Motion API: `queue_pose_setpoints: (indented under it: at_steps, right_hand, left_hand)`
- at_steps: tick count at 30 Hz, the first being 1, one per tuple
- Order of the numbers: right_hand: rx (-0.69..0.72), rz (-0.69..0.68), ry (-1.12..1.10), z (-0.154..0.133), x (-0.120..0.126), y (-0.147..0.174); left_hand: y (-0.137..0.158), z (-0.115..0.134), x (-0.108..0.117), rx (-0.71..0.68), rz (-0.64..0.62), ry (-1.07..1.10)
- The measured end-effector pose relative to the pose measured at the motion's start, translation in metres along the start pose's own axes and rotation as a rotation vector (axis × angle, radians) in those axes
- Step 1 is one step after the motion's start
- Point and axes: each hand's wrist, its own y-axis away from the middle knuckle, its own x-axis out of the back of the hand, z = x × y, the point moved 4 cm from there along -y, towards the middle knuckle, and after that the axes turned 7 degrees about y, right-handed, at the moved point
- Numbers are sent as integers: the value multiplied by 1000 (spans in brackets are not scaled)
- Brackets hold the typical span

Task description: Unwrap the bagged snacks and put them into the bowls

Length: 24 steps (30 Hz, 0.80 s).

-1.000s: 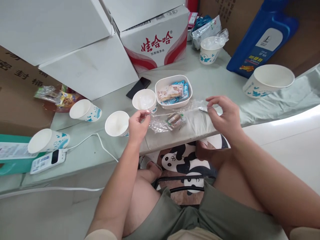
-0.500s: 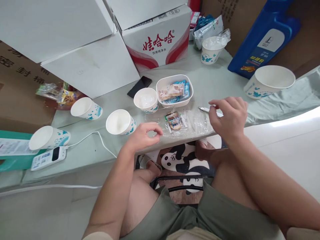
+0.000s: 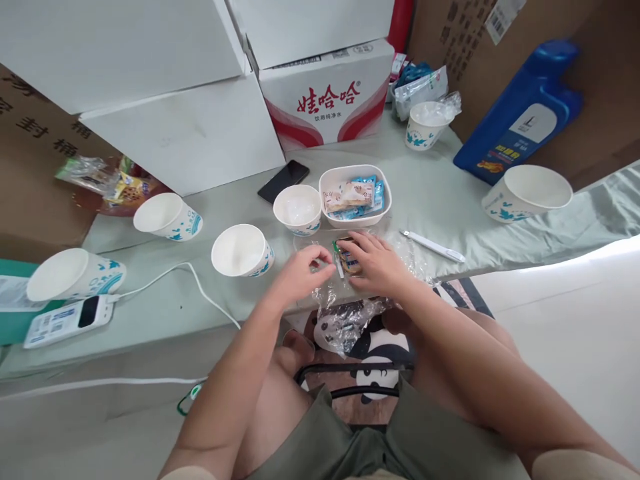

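Note:
My right hand (image 3: 376, 263) lies over a small wrapped snack (image 3: 350, 261), its fingers bent onto the top; part of the packet is covered. Just left of it, my left hand (image 3: 304, 275) has thumb and forefinger curled close together beside clear plastic film (image 3: 350, 323). What those fingertips pinch, if anything, is not clear. The crumpled film spreads under the snack and hangs over the table's front edge. A white utility knife (image 3: 434, 247) rests on the cloth to the right of my right hand.
Behind my hands stand a white tub (image 3: 327, 217) of snack packets and a paper cup (image 3: 299, 208). More paper cups (image 3: 240, 250) stand left. A black phone (image 3: 284, 181), a blue jug (image 3: 520, 117), a power bank with cable (image 3: 70, 320) and stacked boxes (image 3: 327, 100) surround the table.
My right hand has moved left from beside the utility knife onto the snack. My left hand has come slightly right, close to the packet. The film now droops over the front edge.

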Motion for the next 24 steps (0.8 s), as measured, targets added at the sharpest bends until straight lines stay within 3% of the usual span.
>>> queue_pose_setpoints:
  at_steps: [3,10,15,19,24]
  right_hand:
    - [-34,-34,-42,7,-2,-3]
    - [-37,35,-56,11,-3,-7]
    - [-46,29,-54,10,-2,-12]
    - [-78,2,-47,5,-3,-11]
    - [-93,91,-97,6,-2,-11]
  left_hand:
    - [-7,-10,-15,8,33,-175]
    - [-5,-21,-18,113,-286,-490]
    - [-2,-19,-16,177,-412,-563]
    - [-2,-13,-22,196,-440,-602]
    - [-1,-9,-29,167,-384,-613]
